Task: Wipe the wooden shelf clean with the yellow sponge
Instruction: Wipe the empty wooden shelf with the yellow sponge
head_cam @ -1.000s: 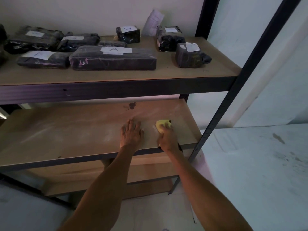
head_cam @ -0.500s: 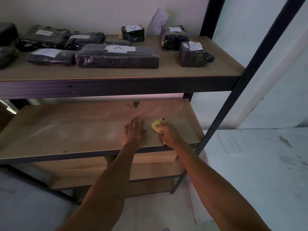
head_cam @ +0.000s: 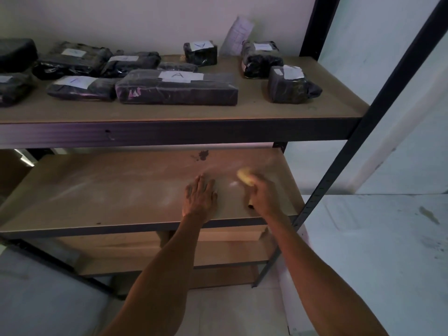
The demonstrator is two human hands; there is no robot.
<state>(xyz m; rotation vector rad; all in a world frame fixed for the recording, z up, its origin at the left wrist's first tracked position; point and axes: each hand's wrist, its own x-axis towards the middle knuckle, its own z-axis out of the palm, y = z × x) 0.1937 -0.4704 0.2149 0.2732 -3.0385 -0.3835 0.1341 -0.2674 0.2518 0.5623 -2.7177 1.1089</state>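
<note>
The dusty wooden shelf (head_cam: 109, 190) is the middle board of a dark metal rack. My right hand (head_cam: 263, 196) grips the yellow sponge (head_cam: 245, 177) and presses it on the board's right part; the sponge is blurred. My left hand (head_cam: 200, 198) lies flat on the board with fingers spread, just left of the sponge. A dark stain (head_cam: 203, 155) marks the board near its back edge, beyond both hands. Pale dust streaks run across the wood.
The upper shelf (head_cam: 254, 110) carries several black wrapped packages (head_cam: 177, 89) with white labels. A dark rack post (head_cam: 358, 132) slants down at the right. A lower board (head_cam: 145, 253) sits underneath. Pale floor (head_cam: 375, 251) lies to the right.
My right hand has pushed the sponge away from the front edge toward the back of the shelf, sliding a little left then right. My left hand has stayed flat in place.
</note>
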